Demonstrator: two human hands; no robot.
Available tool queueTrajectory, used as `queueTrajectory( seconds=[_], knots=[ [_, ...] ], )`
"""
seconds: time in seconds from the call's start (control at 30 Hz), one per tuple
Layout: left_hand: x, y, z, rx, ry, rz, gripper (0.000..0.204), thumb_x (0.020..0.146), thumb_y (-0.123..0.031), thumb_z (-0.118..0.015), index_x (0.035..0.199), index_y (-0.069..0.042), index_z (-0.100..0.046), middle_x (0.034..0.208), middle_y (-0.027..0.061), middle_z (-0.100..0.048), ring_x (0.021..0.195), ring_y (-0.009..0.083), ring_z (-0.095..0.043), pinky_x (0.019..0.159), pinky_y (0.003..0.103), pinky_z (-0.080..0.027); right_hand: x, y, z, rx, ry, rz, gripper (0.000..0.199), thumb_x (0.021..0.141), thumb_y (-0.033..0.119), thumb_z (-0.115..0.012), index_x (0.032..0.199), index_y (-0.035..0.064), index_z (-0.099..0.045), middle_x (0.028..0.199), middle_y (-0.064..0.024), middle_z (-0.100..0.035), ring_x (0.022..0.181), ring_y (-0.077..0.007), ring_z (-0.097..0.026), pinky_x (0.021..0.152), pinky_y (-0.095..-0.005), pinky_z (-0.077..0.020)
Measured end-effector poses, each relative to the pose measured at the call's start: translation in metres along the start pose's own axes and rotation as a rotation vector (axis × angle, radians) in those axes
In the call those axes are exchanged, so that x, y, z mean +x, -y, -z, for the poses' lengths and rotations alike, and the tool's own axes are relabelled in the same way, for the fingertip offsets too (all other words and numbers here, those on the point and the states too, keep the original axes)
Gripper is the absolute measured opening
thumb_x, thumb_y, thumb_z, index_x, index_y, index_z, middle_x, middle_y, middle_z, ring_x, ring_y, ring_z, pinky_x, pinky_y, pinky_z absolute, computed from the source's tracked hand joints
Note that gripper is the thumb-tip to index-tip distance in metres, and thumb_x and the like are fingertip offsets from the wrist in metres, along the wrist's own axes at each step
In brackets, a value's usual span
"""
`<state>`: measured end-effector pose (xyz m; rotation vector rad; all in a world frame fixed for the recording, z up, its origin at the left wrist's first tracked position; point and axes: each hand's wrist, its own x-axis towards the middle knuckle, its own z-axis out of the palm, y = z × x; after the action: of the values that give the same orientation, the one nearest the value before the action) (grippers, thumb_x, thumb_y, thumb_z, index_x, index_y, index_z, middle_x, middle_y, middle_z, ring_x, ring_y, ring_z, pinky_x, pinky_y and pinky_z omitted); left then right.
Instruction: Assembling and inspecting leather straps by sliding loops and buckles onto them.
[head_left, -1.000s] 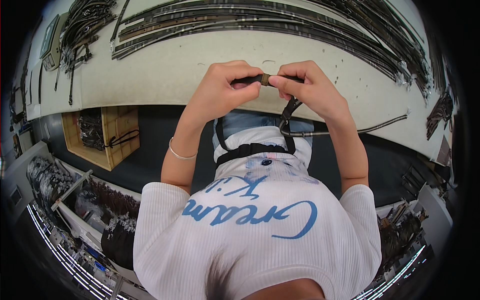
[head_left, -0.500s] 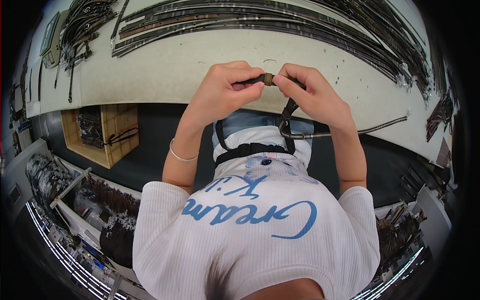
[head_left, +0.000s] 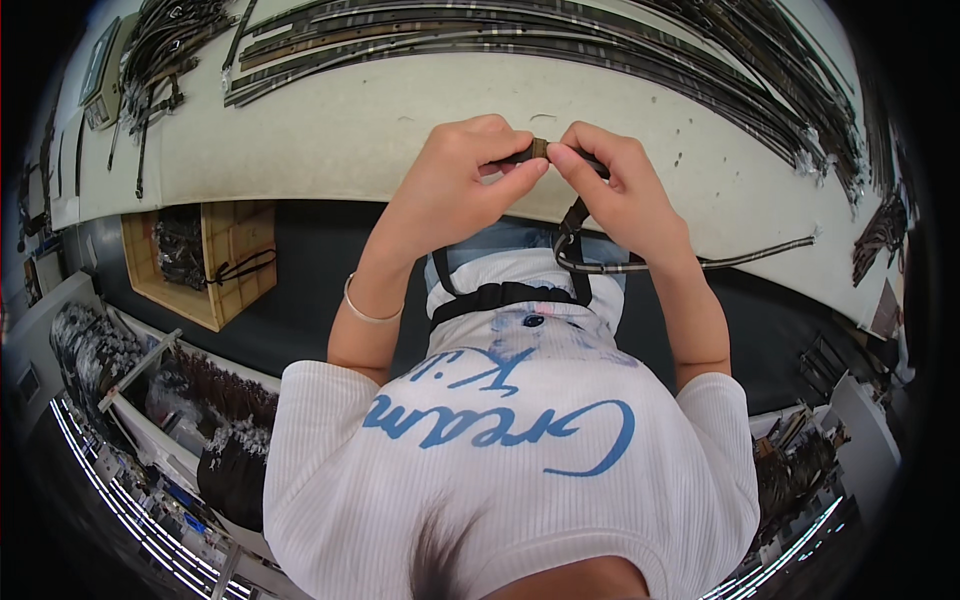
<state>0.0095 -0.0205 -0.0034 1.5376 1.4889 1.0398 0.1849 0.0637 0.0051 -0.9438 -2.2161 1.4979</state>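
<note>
A dark strap (head_left: 605, 267) with lighter stripes runs between my two hands above the near edge of the table. My left hand (head_left: 462, 180) is closed on one part of it, thumb and fingers pinching beside a brown band (head_left: 540, 149) that wraps the strap. On the other side of the band, my right hand (head_left: 622, 178) grips the strap between thumb and fingers. From the right hand the strap hangs down in a bend past the table edge, then stretches right to a loose end on the table.
Long dark straps (head_left: 420, 40) lie in rows across the far side of the pale table (head_left: 300, 160). More bundled straps (head_left: 170, 50) sit at the far left beside a boxy device (head_left: 103, 75). A wooden crate (head_left: 240, 290) holding dark items stands below the table's left edge.
My left hand has slid slightly right, so its thumb tip is now at the brown band and nearer my right hand. Both hands still hold the strap.
</note>
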Motion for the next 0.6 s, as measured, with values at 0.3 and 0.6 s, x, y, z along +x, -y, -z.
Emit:
queueTrajectory(
  seconds=[0.3,0.6],
  knots=[
    [-0.026,-0.007,-0.048,-0.163,-0.607,0.022,0.02,0.087,-0.002,-0.058,0.105,0.005,-0.064,0.101,0.0124,-0.062,0.096,0.0173,-0.058,0.089,0.031,-0.045,0.005,-0.005,-0.005,0.059,-0.143,-0.054,0.021,0.091,0.016,-0.058,0.079,-0.0014,-0.058,0.056,-0.0067,-0.048,0.051,-0.0115,-0.04,0.045,-0.0279,-0.0305],
    [-0.002,-0.007,-0.067,-1.115,-0.575,0.185,0.029,0.09,-0.001,-0.054,0.117,0.009,-0.059,0.113,0.013,-0.064,0.104,0.0149,-0.059,0.096,0.027,-0.042,0.008,0.0,-0.017,0.193,-0.21,0.058,0.02,0.094,0.015,-0.057,0.079,0.0014,-0.056,0.064,0.0068,-0.041,0.06,-0.0025,-0.031,0.052,-0.0217,-0.0237]
  ],
)
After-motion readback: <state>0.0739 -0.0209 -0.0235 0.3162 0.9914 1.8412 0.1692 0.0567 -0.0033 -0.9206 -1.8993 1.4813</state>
